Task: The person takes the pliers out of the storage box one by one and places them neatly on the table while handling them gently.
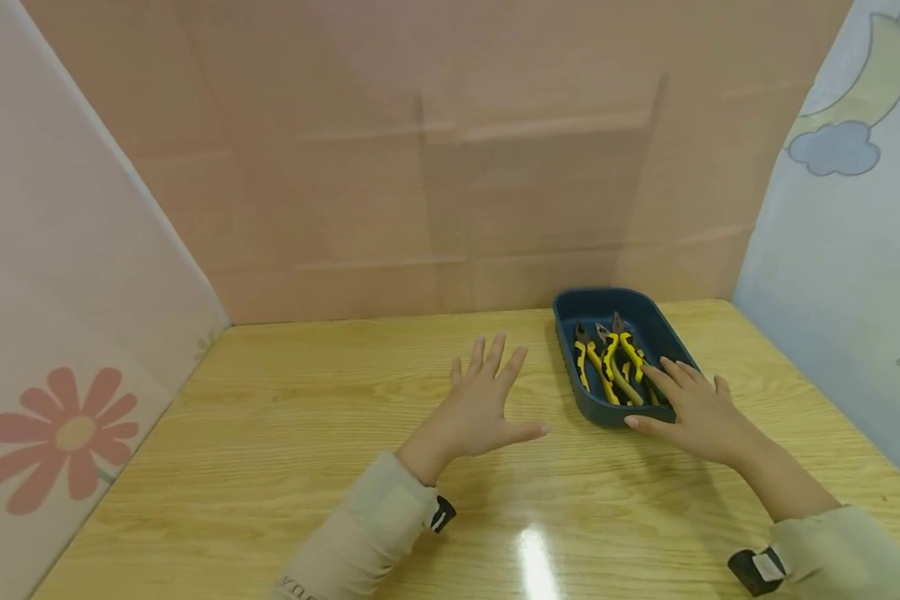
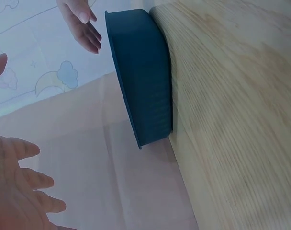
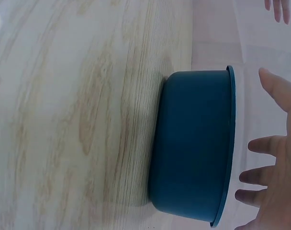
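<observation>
Left hand (image 1: 474, 415) was held spread above the worktop (image 1: 270, 433); right hand (image 1: 701, 415), also spread, was held just above the blue bin (image 3: 195, 143); yellow-black pliers (image 1: 609, 357) were contained inside.

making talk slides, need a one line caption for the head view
Left hand spread over a wooden table, right hand over the near end of a blue bin of yellow-handled pliers.

Pliers (image 1: 609, 358) in tray (image 1: 611, 415) on table (image 1: 307, 408)
</observation>
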`<state>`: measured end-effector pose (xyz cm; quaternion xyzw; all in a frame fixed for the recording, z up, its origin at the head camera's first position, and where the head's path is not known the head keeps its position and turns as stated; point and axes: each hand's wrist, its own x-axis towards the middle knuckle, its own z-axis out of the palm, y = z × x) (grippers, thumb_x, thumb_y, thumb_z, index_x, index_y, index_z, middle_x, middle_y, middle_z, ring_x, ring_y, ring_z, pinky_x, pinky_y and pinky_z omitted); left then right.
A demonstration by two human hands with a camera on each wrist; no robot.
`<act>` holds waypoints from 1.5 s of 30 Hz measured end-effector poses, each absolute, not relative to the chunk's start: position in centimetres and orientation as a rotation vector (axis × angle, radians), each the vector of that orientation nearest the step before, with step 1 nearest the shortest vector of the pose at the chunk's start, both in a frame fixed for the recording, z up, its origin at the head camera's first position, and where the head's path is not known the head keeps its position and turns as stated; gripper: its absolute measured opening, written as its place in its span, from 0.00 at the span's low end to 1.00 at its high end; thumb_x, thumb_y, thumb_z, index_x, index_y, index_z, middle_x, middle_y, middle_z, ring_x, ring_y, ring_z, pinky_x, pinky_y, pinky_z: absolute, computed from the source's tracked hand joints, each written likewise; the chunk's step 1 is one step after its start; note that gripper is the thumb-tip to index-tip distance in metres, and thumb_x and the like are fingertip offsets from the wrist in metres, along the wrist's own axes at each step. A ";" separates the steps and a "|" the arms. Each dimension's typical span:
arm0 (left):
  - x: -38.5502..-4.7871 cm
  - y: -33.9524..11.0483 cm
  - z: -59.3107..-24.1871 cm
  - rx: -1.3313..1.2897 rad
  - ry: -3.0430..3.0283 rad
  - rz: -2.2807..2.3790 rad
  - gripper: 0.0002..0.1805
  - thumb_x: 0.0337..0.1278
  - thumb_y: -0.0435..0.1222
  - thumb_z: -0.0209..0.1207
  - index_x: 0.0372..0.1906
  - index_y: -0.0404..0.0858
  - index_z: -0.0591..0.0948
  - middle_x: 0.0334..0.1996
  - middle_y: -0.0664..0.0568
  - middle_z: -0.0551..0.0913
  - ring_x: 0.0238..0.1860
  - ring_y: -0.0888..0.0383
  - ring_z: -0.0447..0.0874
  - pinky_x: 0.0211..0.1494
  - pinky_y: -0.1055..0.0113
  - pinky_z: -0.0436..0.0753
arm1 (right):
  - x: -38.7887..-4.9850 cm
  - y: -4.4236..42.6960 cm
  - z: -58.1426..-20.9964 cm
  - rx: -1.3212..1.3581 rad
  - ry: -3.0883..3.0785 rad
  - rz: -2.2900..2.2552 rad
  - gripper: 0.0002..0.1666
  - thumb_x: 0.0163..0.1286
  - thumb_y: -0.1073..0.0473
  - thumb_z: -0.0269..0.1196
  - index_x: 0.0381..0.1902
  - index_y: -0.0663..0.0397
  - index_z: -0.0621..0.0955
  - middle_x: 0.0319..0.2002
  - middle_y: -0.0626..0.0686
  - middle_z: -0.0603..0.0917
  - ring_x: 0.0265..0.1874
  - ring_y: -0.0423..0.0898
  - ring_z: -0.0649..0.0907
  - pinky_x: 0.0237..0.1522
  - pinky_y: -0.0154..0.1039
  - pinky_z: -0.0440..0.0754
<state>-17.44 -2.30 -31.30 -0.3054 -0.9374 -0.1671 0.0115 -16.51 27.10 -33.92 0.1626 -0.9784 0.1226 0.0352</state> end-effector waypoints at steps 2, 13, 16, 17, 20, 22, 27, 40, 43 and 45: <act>-17.5 -1.9 -31.3 -0.963 -2.926 -0.548 0.49 0.43 0.67 0.44 0.67 0.51 0.39 0.66 0.49 0.30 0.63 0.49 0.22 0.57 0.40 0.37 | -16.5 27.2 -33.9 0.492 -3.014 0.378 0.50 0.53 0.35 0.56 0.60 0.67 0.59 0.58 0.72 0.54 0.55 0.70 0.53 0.44 0.72 0.40; -17.7 0.3 -31.3 -1.068 -2.913 -0.662 0.50 0.41 0.68 0.44 0.66 0.52 0.37 0.66 0.46 0.32 0.63 0.49 0.25 0.58 0.41 0.38 | -16.6 28.2 -34.1 0.455 -3.018 0.353 0.49 0.54 0.35 0.55 0.60 0.68 0.58 0.57 0.74 0.55 0.54 0.72 0.54 0.43 0.73 0.43; -17.8 0.6 -31.4 -1.103 -2.915 -0.766 0.50 0.42 0.66 0.46 0.66 0.52 0.37 0.65 0.46 0.32 0.64 0.49 0.26 0.59 0.43 0.39 | -16.7 28.3 -33.9 0.443 -3.023 0.363 0.48 0.55 0.36 0.54 0.60 0.67 0.58 0.57 0.75 0.54 0.54 0.72 0.53 0.42 0.73 0.42; -17.9 0.7 -31.5 -1.114 -2.917 -0.789 0.50 0.42 0.66 0.47 0.66 0.52 0.37 0.65 0.45 0.32 0.64 0.50 0.27 0.60 0.44 0.39 | -16.7 28.3 -33.9 0.440 -3.026 0.360 0.48 0.55 0.36 0.54 0.61 0.67 0.57 0.57 0.74 0.54 0.54 0.72 0.53 0.42 0.73 0.43; -18.0 1.1 -31.6 -1.135 -2.931 -0.837 0.49 0.43 0.65 0.47 0.66 0.52 0.37 0.66 0.45 0.33 0.64 0.51 0.28 0.60 0.45 0.40 | -16.7 28.4 -33.9 0.429 -3.031 0.374 0.48 0.56 0.36 0.54 0.61 0.67 0.57 0.58 0.74 0.54 0.54 0.71 0.53 0.43 0.73 0.42; -18.1 1.4 -31.6 -1.137 -2.942 -0.840 0.50 0.42 0.66 0.47 0.66 0.52 0.38 0.66 0.46 0.33 0.64 0.52 0.28 0.60 0.45 0.42 | -16.7 28.5 -34.0 0.421 -3.038 0.383 0.48 0.56 0.37 0.54 0.61 0.67 0.57 0.58 0.74 0.53 0.55 0.71 0.52 0.43 0.73 0.41; -18.2 2.4 -31.6 -1.157 -2.960 -0.843 0.49 0.42 0.65 0.47 0.66 0.54 0.37 0.66 0.49 0.32 0.64 0.52 0.30 0.60 0.44 0.44 | -16.7 29.0 -34.2 0.401 -3.047 0.375 0.48 0.56 0.36 0.54 0.61 0.69 0.56 0.57 0.75 0.53 0.55 0.71 0.51 0.43 0.73 0.40; -18.6 4.1 -31.8 -1.173 -2.975 -0.908 0.46 0.46 0.63 0.46 0.65 0.56 0.36 0.65 0.54 0.30 0.64 0.50 0.31 0.57 0.40 0.48 | -16.9 30.1 -34.7 0.384 -3.036 0.370 0.48 0.57 0.37 0.53 0.59 0.71 0.58 0.56 0.76 0.53 0.54 0.71 0.52 0.42 0.73 0.41; -18.8 4.2 -31.8 -1.158 -2.981 -0.931 0.46 0.46 0.63 0.46 0.65 0.56 0.36 0.65 0.54 0.30 0.64 0.51 0.30 0.57 0.40 0.48 | -16.9 30.4 -34.8 0.386 -3.023 0.384 0.47 0.57 0.37 0.53 0.59 0.71 0.58 0.56 0.76 0.53 0.54 0.72 0.52 0.41 0.73 0.42; -19.0 4.4 -31.9 -1.154 -2.980 -0.949 0.45 0.47 0.63 0.46 0.66 0.56 0.37 0.66 0.54 0.30 0.64 0.50 0.31 0.57 0.41 0.48 | -16.9 30.4 -34.8 0.379 -3.023 0.387 0.47 0.57 0.37 0.53 0.59 0.71 0.58 0.56 0.76 0.53 0.54 0.72 0.52 0.41 0.73 0.43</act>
